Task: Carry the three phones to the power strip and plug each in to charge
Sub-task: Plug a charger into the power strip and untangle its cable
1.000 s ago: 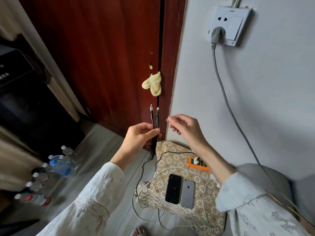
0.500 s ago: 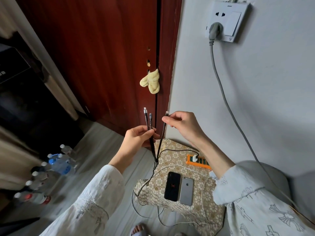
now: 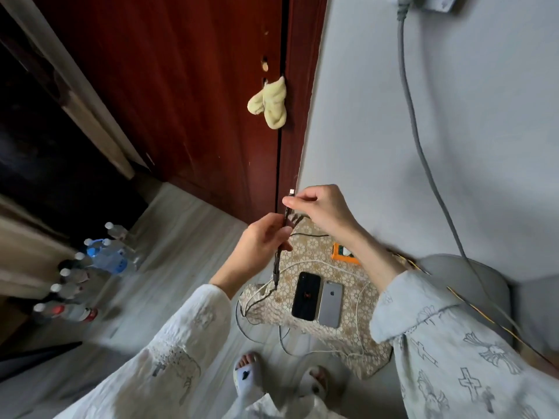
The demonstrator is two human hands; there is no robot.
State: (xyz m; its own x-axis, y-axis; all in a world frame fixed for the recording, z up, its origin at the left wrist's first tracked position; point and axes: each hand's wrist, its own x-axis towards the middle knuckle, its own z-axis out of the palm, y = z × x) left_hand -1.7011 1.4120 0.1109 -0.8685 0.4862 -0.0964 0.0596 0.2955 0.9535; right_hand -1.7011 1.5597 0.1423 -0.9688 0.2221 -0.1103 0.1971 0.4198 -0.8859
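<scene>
Two phones lie side by side on a patterned cloth-covered stool [image 3: 357, 352]: a black phone [image 3: 306, 296] and a grey phone [image 3: 330, 303]. A third phone is not in sight. Behind them sits the orange power strip [image 3: 344, 254], partly hidden by my right forearm. My left hand [image 3: 263, 243] grips a black multi-head charging cable [image 3: 276, 267] held upright above the stool. My right hand [image 3: 317, 208] pinches one connector end of that cable, its silver tip pointing up. A white cable [image 3: 357, 303] loops around the phones.
A red-brown door [image 3: 181, 86] with a yellow cloth [image 3: 269, 104] hanging on it stands ahead. A grey cord [image 3: 420, 140] runs down the grey wall on the right. Several water bottles [image 3: 99, 261] stand on the floor at left. My slippered feet [image 3: 278, 379] are below.
The view has tilted downward, so the wall socket is almost out of frame. My hands have come closer together, the right one still pinching the separated connector end above the left.
</scene>
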